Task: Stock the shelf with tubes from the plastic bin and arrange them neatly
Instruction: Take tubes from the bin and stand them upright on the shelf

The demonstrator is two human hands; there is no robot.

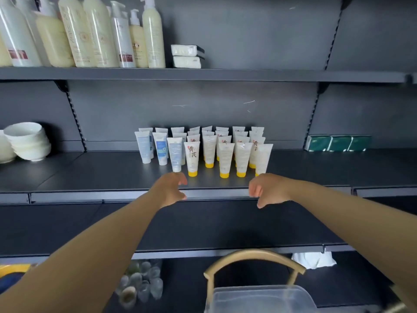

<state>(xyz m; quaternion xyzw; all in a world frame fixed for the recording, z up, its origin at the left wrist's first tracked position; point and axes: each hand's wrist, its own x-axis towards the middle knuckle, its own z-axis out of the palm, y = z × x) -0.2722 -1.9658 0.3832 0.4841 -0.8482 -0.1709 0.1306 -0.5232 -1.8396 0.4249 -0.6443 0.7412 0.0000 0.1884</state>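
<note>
Left arm: bare forearm rises from 7 o'clock toward the centre, wrist bent so the hand droops at the shelf's front edge.
Left hand [172, 188]: fingers loosely curled and pointing toward 3 o'clock, thumb lower; holds nothing, fingertips just below the cap of the nearest white tube.
Right arm: bare forearm comes in from 4 o'clock, likewise ending at the shelf edge.
Right hand [269, 189]: loosely curled, fingers hanging down and facing 9 o'clock toward the other hand; holds nothing, knuckles just under the rightmost front tube.
Tubes [204, 149]: standing cap-down in rows at the picture's centre on the middle shelf [90, 172]; white-capped blue-labelled ones on the 9 o'clock side, yellow-capped ones on the 3 o'clock side.
Plastic bin [259, 299]: clear, at 6 o'clock, resting on a chair with a curved tan back [252, 256]; its contents cannot be told.
Bowls [28, 141]: white stack at 9 o'clock on the same shelf.
Green packs [338, 143]: at 3 o'clock, well apart from the tubes.
Pump bottles [90, 32]: at 11 o'clock on the upper shelf, with two white packets [187, 56] stacked beside them.
Small glass jars [140, 283]: at 7 o'clock on a lower shelf.
</note>
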